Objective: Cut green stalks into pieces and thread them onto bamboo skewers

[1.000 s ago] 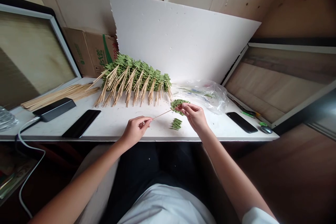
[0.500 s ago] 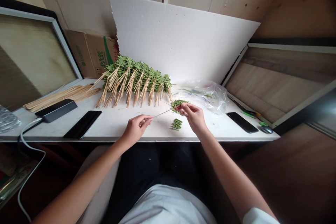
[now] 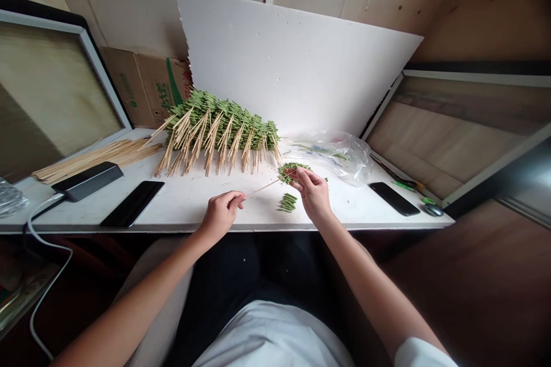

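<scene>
A thin bamboo skewer (image 3: 266, 186) slants above the table, its upper right end pinched in the fingers of my right hand (image 3: 314, 190). My left hand (image 3: 222, 213) is at the skewer's lower left end, fingers curled together; I cannot tell whether they touch it. Behind and below my right fingertips lies a small heap of cut green bean pieces (image 3: 284, 174). Nearer the front edge, a short row of green bean pieces (image 3: 287, 202) lies side by side. A large stack of skewered green beans (image 3: 224, 117) stands at the back, its bare stick ends pointing towards me.
Loose bamboo skewers (image 3: 99, 159) lie at left, beside a black box-shaped device (image 3: 88, 180) with a white cable and a phone (image 3: 132, 204). A clear plastic bag (image 3: 344, 155), another phone (image 3: 394, 199) and scissors (image 3: 398, 175) are at right. A white foam board (image 3: 293, 63) leans behind.
My left fingers have shifted slightly left, off or nearly off the skewer's end. My right hand still holds the skewer in about the same place. The view has shifted a little.
</scene>
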Tool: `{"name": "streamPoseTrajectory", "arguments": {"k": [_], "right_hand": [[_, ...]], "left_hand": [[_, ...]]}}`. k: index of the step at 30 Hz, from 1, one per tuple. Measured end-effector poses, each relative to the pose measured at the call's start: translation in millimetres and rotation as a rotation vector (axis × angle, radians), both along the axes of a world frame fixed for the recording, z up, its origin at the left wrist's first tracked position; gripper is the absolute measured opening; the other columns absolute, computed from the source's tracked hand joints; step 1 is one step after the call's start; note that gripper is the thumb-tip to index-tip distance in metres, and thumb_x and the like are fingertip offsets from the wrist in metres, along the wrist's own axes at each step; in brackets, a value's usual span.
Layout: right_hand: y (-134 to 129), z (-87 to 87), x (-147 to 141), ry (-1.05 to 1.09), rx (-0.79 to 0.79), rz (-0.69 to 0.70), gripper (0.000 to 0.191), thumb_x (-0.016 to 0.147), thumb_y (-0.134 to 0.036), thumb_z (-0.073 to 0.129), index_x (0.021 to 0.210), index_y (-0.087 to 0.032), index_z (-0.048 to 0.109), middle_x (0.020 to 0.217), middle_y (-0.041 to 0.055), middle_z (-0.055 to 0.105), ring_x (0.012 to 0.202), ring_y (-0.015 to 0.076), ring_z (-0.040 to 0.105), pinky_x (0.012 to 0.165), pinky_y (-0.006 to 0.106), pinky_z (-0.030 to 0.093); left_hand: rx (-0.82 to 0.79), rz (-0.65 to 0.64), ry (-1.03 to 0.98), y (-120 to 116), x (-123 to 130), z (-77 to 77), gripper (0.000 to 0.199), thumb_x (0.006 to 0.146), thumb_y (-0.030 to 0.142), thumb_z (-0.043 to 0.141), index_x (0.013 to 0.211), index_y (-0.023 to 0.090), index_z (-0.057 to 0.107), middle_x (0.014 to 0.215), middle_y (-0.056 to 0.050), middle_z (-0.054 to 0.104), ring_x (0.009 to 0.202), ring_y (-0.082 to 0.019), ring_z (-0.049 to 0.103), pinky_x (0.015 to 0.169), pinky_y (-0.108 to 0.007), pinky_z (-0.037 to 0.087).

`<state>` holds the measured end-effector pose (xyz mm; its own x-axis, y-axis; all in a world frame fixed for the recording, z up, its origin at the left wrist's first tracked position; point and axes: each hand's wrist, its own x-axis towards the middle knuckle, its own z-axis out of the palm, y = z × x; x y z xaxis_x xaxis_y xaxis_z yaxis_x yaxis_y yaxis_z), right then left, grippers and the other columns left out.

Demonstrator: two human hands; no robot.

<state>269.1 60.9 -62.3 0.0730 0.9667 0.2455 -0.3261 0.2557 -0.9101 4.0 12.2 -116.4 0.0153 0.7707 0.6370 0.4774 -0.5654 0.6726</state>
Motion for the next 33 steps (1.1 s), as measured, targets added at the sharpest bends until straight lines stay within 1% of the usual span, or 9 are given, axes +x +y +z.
{"name": "streamPoseTrajectory", "arguments": {"k": [6,10,14,18,25,33], "right_hand": [[-4.1,-2.3,-4.5,-0.023,0.014,-0.022,0.039,0.08,-0.056,0.089,0.099,-0.022,0.084,0.105,0.0108,0.084,0.11,0.0295,0.078,0.083,0.037,0.066],[-4.6,-5.5,-7.2,-0.028,0.017,-0.026,0.039,0.08,-0.057,0.088,0.098,-0.022,0.084,0.105,0.0108,0.084,0.107,0.0289,0.079,0.085,0.038,0.066],[-9.0,-7.3,-13.0,-0.012,0.016,-0.014,0.036,0.079,-0.054,0.09,0.094,-0.022,0.083,0.101,0.0101,0.085,0.106,0.0293,0.08,0.084,0.038,0.066],[-14.8,-7.5,-19.1,-0.012,0.019,0.023,0.034,0.08,-0.052,0.09,0.092,-0.022,0.083,0.1,0.0103,0.085,0.106,0.0294,0.08,0.083,0.037,0.066],[-17.1,-9.2,-23.7,-0.046,0.015,0.039,0.037,0.079,-0.055,0.089,0.092,-0.021,0.082,0.103,0.0111,0.084,0.111,0.0316,0.079,0.086,0.04,0.066],[-22.5,-20.1,-33.4,-0.108,0.019,0.121,0.037,0.08,-0.055,0.089,0.094,-0.021,0.082,0.105,0.0113,0.084,0.114,0.0322,0.079,0.089,0.043,0.068]], "left_hand": [[-0.014,0.011,0.016,0.0,-0.1,-4.2,0.025,0.103,0.034,0.062,0.09,0.018,0.077,0.069,-0.003,0.073,0.06,-0.016,0.066,0.066,-0.027,0.05],[-0.017,0.019,0.025,2.6,-1.2,-7.8,0.025,0.103,0.031,0.06,0.089,0.017,0.075,0.066,-0.001,0.069,0.059,-0.014,0.063,0.065,-0.026,0.048],[-0.028,-0.005,0.022,3.7,0.0,-11.0,0.026,0.103,0.029,0.057,0.088,0.017,0.075,0.064,0.001,0.065,0.057,-0.014,0.06,0.064,-0.025,0.047],[-0.055,-0.03,0.008,0.8,3.8,-9.3,0.027,0.103,0.029,0.055,0.089,0.017,0.076,0.063,0.001,0.062,0.055,-0.013,0.057,0.061,-0.025,0.045],[-0.132,-0.057,-0.044,-3.6,8.1,-4.3,0.028,0.103,0.032,0.057,0.089,0.016,0.076,0.064,0.0,0.063,0.056,-0.013,0.058,0.061,-0.025,0.045],[-0.264,-0.101,-0.072,-6.0,13.9,-4.5,0.035,0.103,0.038,0.054,0.087,0.016,0.074,0.061,-0.001,0.06,0.057,-0.015,0.055,0.061,-0.027,0.044]]}}
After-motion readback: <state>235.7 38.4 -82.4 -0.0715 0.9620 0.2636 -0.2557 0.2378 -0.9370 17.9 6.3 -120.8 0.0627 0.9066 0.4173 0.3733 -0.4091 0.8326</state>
